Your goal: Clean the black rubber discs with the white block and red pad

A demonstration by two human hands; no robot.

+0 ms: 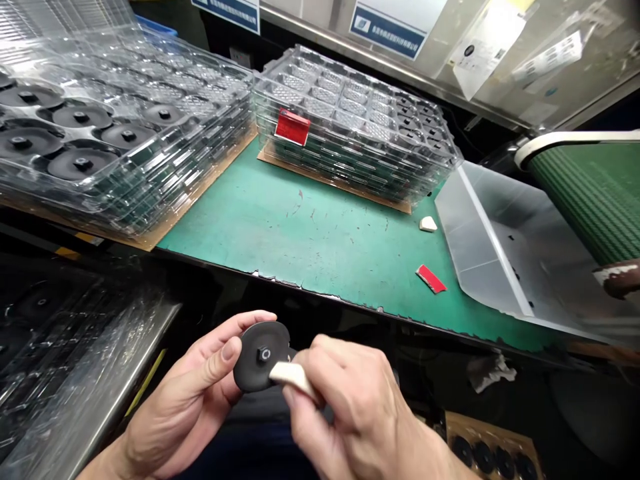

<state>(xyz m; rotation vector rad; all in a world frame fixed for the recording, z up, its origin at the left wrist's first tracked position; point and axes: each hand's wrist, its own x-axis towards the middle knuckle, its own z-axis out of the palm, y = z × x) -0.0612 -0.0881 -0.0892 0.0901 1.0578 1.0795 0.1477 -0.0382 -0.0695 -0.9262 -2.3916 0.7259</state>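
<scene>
My left hand (pixel 195 400) is closed around the edge of a black round disc (pixel 250 373) with a raised hub at its centre. The disc is tilted, its hub side facing me, in front of the bench's near edge. Between the thumb and fingers of my right hand (pixel 355 400) is a small cream-white block (pixel 290 375). One end of the block meets the lower right of the disc's face; I cannot tell how firmly it presses. Parts of the right fingers are hidden behind the hand.
Clear plastic trays (pixel 175 160) with black discs (pixel 83 162) stand at the left. Another tray stack (pixel 350 133) sits behind the green bench top (pixel 300 233). A white piece (pixel 428 224), a red strip (pixel 431 279) and a translucent bin (pixel 480 247) are at the right, beside a green conveyor belt (pixel 590 187).
</scene>
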